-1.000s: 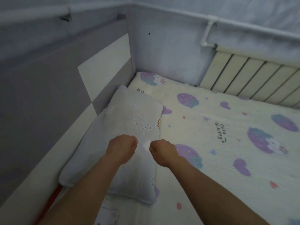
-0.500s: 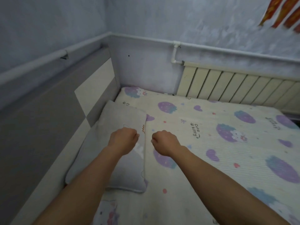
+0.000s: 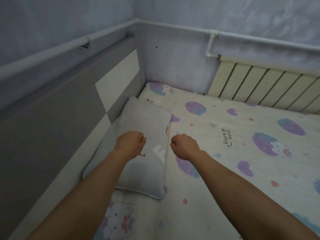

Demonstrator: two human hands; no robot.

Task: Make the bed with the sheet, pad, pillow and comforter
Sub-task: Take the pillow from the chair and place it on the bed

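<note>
A grey pillow [image 3: 138, 163] with stitched letters lies flat at the head of the bed, along the left side against the headboard. It rests on a cream pad [image 3: 233, 153] printed with purple strawberries and kitty figures, which covers the mattress. My left hand [image 3: 129, 143] is a closed fist held over the pillow's middle. My right hand [image 3: 185, 146] is also a fist, just right of the pillow's edge, over the pad. Neither fist holds anything that I can see. No comforter is in view.
A grey and white headboard [image 3: 107, 94] runs along the left. A cream radiator [image 3: 270, 87] with a white pipe [image 3: 210, 47] stands against the far wall behind the bed. The bed fills the corner of the room.
My fists have drawn slightly apart above the pillow, still closed. The view shifted up and back down; the pillow has not moved.
</note>
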